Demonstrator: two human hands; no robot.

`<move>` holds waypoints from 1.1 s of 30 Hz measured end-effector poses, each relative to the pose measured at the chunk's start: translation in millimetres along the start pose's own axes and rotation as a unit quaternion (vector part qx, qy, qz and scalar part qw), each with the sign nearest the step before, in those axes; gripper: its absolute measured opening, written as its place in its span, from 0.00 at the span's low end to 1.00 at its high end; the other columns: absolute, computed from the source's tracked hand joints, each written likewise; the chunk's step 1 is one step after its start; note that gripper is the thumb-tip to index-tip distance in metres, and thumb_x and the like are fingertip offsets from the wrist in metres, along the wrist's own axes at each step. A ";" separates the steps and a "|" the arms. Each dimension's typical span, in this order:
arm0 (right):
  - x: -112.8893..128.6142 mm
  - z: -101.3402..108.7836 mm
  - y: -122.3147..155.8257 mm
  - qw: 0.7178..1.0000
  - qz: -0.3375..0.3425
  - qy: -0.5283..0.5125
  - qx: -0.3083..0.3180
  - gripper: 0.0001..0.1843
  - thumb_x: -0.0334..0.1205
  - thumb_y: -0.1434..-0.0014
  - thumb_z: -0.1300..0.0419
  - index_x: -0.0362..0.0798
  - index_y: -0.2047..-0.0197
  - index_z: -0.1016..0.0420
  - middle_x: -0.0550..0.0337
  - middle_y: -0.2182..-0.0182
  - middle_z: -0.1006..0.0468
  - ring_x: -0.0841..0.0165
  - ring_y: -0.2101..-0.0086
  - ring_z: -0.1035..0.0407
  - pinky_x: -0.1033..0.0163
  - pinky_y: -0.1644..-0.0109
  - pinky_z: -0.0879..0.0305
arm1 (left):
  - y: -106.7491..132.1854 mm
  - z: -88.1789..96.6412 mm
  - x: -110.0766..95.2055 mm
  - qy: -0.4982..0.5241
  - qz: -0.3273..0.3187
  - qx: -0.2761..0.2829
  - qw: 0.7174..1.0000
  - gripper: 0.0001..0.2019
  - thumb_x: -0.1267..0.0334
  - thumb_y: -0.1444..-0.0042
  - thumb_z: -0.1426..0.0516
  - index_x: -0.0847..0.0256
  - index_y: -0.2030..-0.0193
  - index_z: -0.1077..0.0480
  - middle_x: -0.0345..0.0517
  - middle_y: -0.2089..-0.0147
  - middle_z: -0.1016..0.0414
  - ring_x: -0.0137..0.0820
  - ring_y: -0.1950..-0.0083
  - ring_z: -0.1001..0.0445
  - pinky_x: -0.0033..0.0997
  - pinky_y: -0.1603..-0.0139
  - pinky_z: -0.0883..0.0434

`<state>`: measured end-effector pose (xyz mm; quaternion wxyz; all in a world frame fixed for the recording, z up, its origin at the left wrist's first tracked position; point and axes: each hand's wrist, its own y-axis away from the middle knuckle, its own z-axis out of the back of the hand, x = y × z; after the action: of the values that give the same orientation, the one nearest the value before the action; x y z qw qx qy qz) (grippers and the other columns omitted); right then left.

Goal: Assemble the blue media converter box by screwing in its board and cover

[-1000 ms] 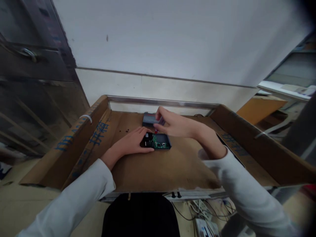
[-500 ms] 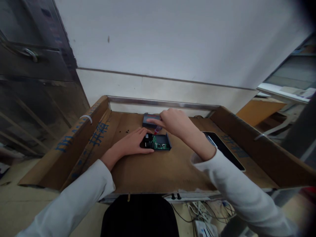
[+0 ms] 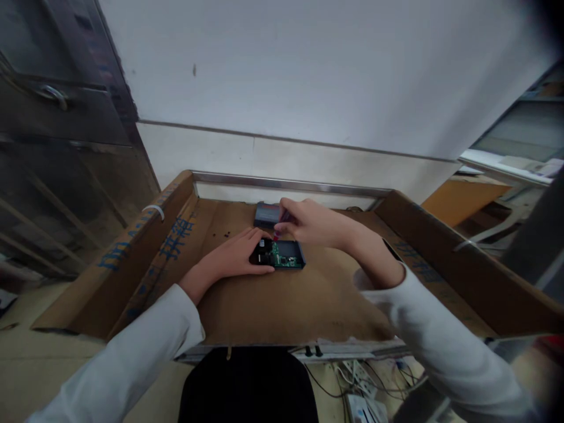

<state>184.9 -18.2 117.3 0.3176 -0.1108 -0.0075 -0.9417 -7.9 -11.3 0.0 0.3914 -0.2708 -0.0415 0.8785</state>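
Note:
A small black open case with a green circuit board [image 3: 284, 254] lies on the cardboard-covered work surface [image 3: 291, 299]. My left hand [image 3: 233, 254] rests flat against the case's left end, fingers pressed on it. Just above the board, my right hand [image 3: 311, 223] is closed in a pinch round a thin tool with a red tip [image 3: 278, 233]; the tip points down at the board's upper left part. Behind the hands lies a grey case cover [image 3: 267, 214], partly hidden by my right hand.
Raised cardboard walls [image 3: 145, 241] edge the surface on the left and right, a metal rail [image 3: 286, 183] at the back. Several tiny dark screws [image 3: 225, 234] lie at the left back. Cables and a power strip [image 3: 365, 399] hang below the front edge.
My right hand drew back from the grey cover toward the board, bringing the red-tipped tool down over it. Its arm now hides the dark flat tablet on the right. The left hand stayed put.

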 end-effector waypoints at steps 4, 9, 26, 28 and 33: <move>14.8 -0.7 -8.2 0.991 -0.049 0.120 -0.022 0.16 0.45 0.40 0.48 0.43 0.67 0.26 0.45 0.69 0.21 0.63 0.70 0.29 0.62 0.72 0.48 | 0.1 -0.2 0.7 0.003 -0.005 -0.002 1.000 0.28 0.42 0.49 0.42 0.58 0.48 0.38 0.53 0.47 0.32 0.45 0.45 0.33 0.47 0.43 0.36; 22.0 -6.8 -10.6 0.977 -0.099 0.171 -0.078 0.29 0.58 0.37 0.55 0.42 0.68 0.27 0.44 0.72 0.23 0.59 0.70 0.28 0.61 0.71 0.45 | 0.3 -0.1 0.5 -0.004 -0.003 -0.002 1.000 0.29 0.42 0.49 0.42 0.59 0.47 0.39 0.53 0.47 0.32 0.45 0.45 0.33 0.47 0.42 0.37; 10.9 -14.2 -15.8 0.982 -0.024 0.151 -0.112 0.24 0.57 0.39 0.48 0.44 0.71 0.28 0.54 0.77 0.26 0.67 0.74 0.33 0.63 0.72 0.50 | -0.3 -2.6 2.2 -0.010 0.001 -0.004 1.000 0.29 0.43 0.49 0.42 0.60 0.47 0.38 0.54 0.48 0.32 0.46 0.45 0.33 0.48 0.42 0.37; 16.9 -14.8 -17.3 0.968 -0.069 0.206 -0.123 0.32 0.62 0.39 0.55 0.43 0.72 0.26 0.49 0.77 0.25 0.63 0.73 0.31 0.62 0.72 0.50 | -0.3 -2.4 2.1 -0.010 0.003 -0.004 1.000 0.30 0.42 0.49 0.42 0.60 0.46 0.38 0.54 0.49 0.31 0.46 0.46 0.32 0.48 0.43 0.36; 14.1 -12.2 -8.9 0.974 -0.090 0.184 -0.097 0.32 0.59 0.36 0.60 0.41 0.62 0.26 0.46 0.72 0.22 0.61 0.71 0.28 0.62 0.72 0.48 | 0.5 -0.8 0.3 -0.005 -0.003 -0.006 1.000 0.29 0.43 0.48 0.42 0.61 0.47 0.38 0.54 0.48 0.32 0.45 0.46 0.33 0.47 0.43 0.36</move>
<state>166.1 -20.5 108.9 0.2152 0.0352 0.1325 -0.9669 -8.0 -11.5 -1.0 0.3920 -0.2690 -0.0495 0.8783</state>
